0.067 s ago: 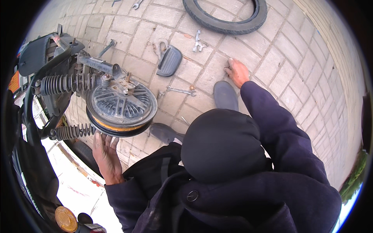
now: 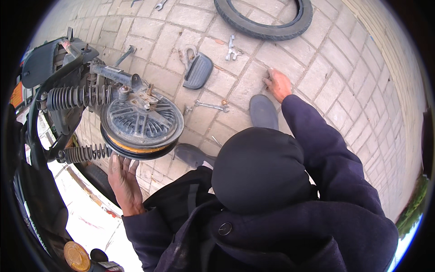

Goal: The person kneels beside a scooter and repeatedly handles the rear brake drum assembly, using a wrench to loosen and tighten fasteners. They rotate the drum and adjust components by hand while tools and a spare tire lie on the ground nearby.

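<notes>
My left hand [image 2: 124, 181] has its fingertips against the lower rim of the hub motor wheel [image 2: 142, 120], which lies flat with a yellow band and no tyre, beside two coil shock absorbers [image 2: 77, 97]. The fingers are apart and bent upward. My right hand [image 2: 276, 82] is low over the pavers, fingers apart and slightly curled, nothing visible in it. Near it are a grey metal bracket [image 2: 231, 50], a black footrest [image 2: 198, 72] and a double-ended wrench [image 2: 210, 105].
A loose black tyre [image 2: 263, 29] lies at the top. Small wrenches [image 2: 159, 5] and a bent metal part [image 2: 125, 56] rest on the pavers. The scooter frame [image 2: 43, 136] with an orange reflector [image 2: 77, 256] fills the left side; my shoes [image 2: 263, 111] are below the wheel and hand.
My right hand has shifted very slightly to the right. Otherwise nothing has visibly moved.
</notes>
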`<state>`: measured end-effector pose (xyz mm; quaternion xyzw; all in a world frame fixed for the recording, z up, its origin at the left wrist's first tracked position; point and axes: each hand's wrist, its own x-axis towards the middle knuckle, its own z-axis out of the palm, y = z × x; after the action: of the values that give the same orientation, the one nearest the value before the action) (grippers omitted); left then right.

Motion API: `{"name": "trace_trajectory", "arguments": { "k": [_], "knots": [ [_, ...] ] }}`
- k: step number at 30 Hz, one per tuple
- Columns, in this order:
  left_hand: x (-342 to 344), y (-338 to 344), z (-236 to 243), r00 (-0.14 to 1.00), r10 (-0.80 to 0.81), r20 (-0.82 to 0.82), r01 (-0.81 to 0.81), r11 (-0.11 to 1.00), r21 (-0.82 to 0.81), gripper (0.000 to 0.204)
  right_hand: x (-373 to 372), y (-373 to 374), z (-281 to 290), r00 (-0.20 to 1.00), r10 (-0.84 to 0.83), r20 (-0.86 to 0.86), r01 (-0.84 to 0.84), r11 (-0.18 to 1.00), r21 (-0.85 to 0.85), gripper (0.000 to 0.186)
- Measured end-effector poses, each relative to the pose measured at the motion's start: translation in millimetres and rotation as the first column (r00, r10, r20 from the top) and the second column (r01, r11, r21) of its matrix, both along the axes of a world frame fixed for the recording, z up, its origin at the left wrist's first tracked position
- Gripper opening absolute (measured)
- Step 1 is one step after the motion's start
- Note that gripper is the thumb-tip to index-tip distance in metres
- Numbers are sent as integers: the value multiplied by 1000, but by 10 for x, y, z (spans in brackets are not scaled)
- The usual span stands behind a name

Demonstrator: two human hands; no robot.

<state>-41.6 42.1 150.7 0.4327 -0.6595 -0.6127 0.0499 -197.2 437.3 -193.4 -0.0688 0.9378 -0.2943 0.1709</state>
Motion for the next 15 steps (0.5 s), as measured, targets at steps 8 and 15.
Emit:
{"name": "trace_trajectory", "arguments": {
  "k": [8, 15],
  "knots": [
    [20, -44, -30, 999, -7, 38, 8, 999, -33, 51, 115, 358, 118, 995, -93, 25, 94, 996, -3, 28],
    [-57, -42, -27, 995, -52, 86, 59, 995, -80, 52, 330, 204, 83, 969, 246, 0, -243, 960, 138, 39]
  ]
}}
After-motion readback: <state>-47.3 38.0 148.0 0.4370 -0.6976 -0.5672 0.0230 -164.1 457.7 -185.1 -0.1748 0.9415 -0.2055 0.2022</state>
